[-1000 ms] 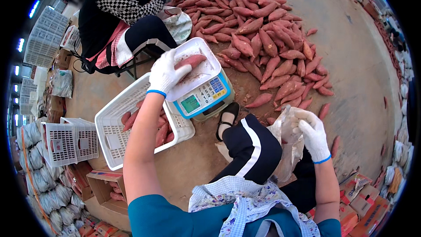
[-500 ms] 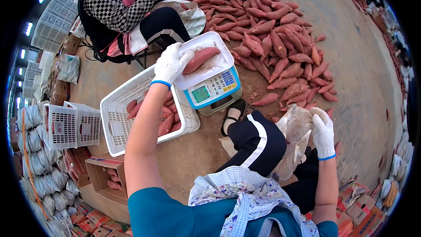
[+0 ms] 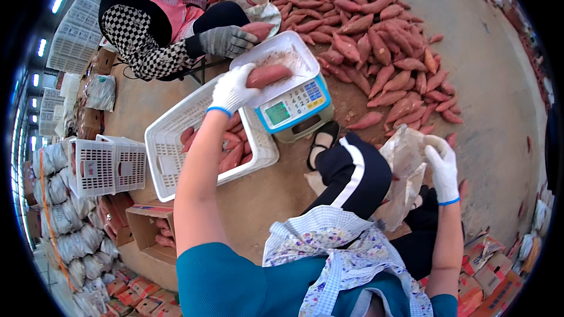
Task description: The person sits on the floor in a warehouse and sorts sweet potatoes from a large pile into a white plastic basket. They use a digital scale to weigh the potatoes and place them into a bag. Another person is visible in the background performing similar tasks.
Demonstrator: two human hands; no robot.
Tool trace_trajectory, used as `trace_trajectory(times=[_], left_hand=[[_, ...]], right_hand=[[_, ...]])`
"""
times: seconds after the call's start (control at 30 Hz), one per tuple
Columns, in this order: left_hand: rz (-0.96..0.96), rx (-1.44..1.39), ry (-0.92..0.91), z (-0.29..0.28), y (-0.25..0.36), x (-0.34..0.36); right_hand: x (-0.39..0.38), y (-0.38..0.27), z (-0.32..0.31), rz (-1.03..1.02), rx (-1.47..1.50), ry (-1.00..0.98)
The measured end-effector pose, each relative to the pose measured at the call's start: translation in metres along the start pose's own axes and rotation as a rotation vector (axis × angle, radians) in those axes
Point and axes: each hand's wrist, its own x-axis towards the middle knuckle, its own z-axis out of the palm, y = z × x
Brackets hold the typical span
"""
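My left hand [image 3: 234,87], in a white knit glove, grips the left end of a sweet potato [image 3: 270,75]. That sweet potato lies over the white, soil-specked tray [image 3: 301,53] of a blue and white digital scale [image 3: 296,105]. Below the wrist stands a white plastic crate [image 3: 157,155] with sweet potatoes inside. My right hand [image 3: 442,167], gloved too, pinches the upper edge of a crumpled, dirty clear plastic bag [image 3: 405,161] beside my knee. Past the tray, a co-worker's grey-gloved hand [image 3: 226,41] holds another sweet potato [image 3: 258,30].
A large heap of sweet potatoes [image 3: 376,53] spreads over the floor ahead. On the left are more white crates [image 3: 108,167], an open cardboard box [image 3: 147,229] and stacked bundles [image 3: 67,214]. The co-worker [image 3: 147,29] sits close at the far left.
The co-worker has leaned in, bringing a sweet potato in a gloved hand beside the tray. My left hand now grips the end of the sweet potato at the scale. My view has shifted slightly.
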Motion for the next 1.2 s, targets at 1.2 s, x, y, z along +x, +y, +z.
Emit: trace_trajectory(times=[1.2], left_hand=[[0.268, -0.804, -0.384, 0.199, 0.21, 0.041]], right_hand=[[0.26, 0.188, 0.032, 0.111, -0.484, 0.008]])
